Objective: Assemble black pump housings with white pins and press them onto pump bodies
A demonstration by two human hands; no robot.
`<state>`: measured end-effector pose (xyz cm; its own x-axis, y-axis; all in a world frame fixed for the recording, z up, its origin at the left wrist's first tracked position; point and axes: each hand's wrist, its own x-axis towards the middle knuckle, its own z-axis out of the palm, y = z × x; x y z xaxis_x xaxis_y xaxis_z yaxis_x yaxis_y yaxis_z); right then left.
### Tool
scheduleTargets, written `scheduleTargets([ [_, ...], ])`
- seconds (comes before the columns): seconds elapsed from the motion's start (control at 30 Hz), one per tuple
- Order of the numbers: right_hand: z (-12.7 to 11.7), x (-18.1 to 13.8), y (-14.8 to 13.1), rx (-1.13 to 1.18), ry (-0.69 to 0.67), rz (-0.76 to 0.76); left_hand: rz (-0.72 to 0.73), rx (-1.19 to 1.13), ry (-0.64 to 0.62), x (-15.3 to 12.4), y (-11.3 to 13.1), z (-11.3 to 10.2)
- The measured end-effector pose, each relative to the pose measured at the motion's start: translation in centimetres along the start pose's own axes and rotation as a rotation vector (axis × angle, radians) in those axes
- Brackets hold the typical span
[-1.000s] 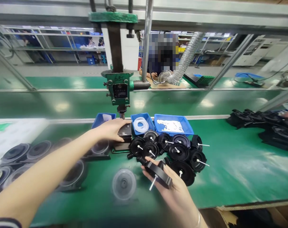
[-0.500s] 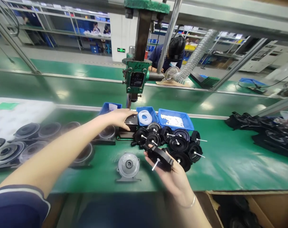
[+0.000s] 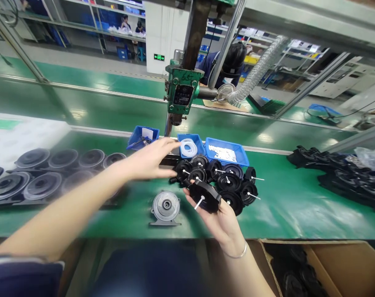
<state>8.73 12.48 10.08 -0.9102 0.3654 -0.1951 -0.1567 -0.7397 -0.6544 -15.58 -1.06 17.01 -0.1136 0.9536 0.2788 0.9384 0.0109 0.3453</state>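
My right hand [image 3: 222, 226] holds a round black plastic housing [image 3: 210, 199] with a white shaft sticking out of its face, tilted above the green bench. Fingers stretched and thumb apart, my left hand [image 3: 152, 159] hovers empty over a dark block at the foot of the press and hides part of it. Between the two hands, lower down, a grey metal end cover [image 3: 166, 206] with a round hub lies on the bench. Just beyond my right hand, several similar black housings [image 3: 229, 181] with white shafts are clustered together.
A green press head [image 3: 182, 93] stands over the bench. Behind the housings are a blue bin [image 3: 201, 145] of white rings and another blue bin [image 3: 243, 157] of small white parts. Metal covers [image 3: 43, 185] fill the left side. A cardboard box [image 3: 338, 264] sits lower right.
My left hand has lifted off the dark block and come slightly toward me. My right hand still holds the black housing, nearly in place. The view has shifted a little.
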Motion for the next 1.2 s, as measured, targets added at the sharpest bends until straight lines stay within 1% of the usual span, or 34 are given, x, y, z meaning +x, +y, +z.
scheduleTargets([
  [0.03, 0.0, 0.0, -0.1, -0.002, -0.001, -0.003, -0.022, -0.066, -0.036, -1.9, 1.4, 0.4],
  [0.1, -0.1, 0.2, -0.2, -0.014, -0.008, -0.001, -0.106, -0.171, -0.151, -5.6, 3.7, 2.1],
  [0.13, 0.0, 0.3, -0.2, -0.027, -0.013, 0.0, -0.165, -0.217, -0.186, -7.2, 4.5, 3.4],
  [0.2, 0.2, 0.6, -0.3, -0.069, -0.023, -0.006, -0.265, -0.316, -0.198, -9.4, 5.3, 6.3],
  [0.3, 1.0, 1.3, -0.4, -0.196, -0.041, -0.055, -0.348, -0.47, -0.086, -10.5, 5.5, 10.1],
  [0.37, 1.6, 1.8, -0.4, -0.319, -0.063, -0.093, -0.381, -0.551, -0.001, -10.5, 5.5, 11.7],
  [0.43, 2.2, 2.4, -0.2, -0.444, -0.085, -0.106, -0.412, -0.626, 0.045, -10.5, 5.6, 12.5],
  [0.57, 2.8, 3.5, 0.9, -0.621, -0.098, -0.085, -0.45, -0.733, 0.082, -10.9, 5.6, 13.3],
  [0.67, 2.6, 4.0, 1.9, -0.717, -0.102, -0.085, -0.434, -0.761, 0.114, -11.1, 5.5, 13.4],
  [0.77, 2.3, 4.1, 2.5, -0.817, -0.119, -0.122, -0.43, -0.771, 0.122, -11.0, 5.4, 13.3],
  [0.87, 2.2, 3.7, 2.6, -0.964, -0.149, -0.213, -0.432, -0.765, 0.121, -10.9, 5.3, 13.3],
  [1.03, 2.9, 2.6, 2.6, -1.294, -0.247, -0.487, -0.431, -0.753, 0.122, -11.1, 5.3, 13.4],
  [1.1, 3.2, 2.1, 2.7, -1.456, -0.25, -0.533, -0.447, -0.754, 0.111, -11.1, 5.3, 13.4],
  [1.2, 3.2, 1.6, 3.2, -1.647, -0.191, -0.533, -0.469, -0.766, 0.101, -11.1, 5.3, 13.3],
])
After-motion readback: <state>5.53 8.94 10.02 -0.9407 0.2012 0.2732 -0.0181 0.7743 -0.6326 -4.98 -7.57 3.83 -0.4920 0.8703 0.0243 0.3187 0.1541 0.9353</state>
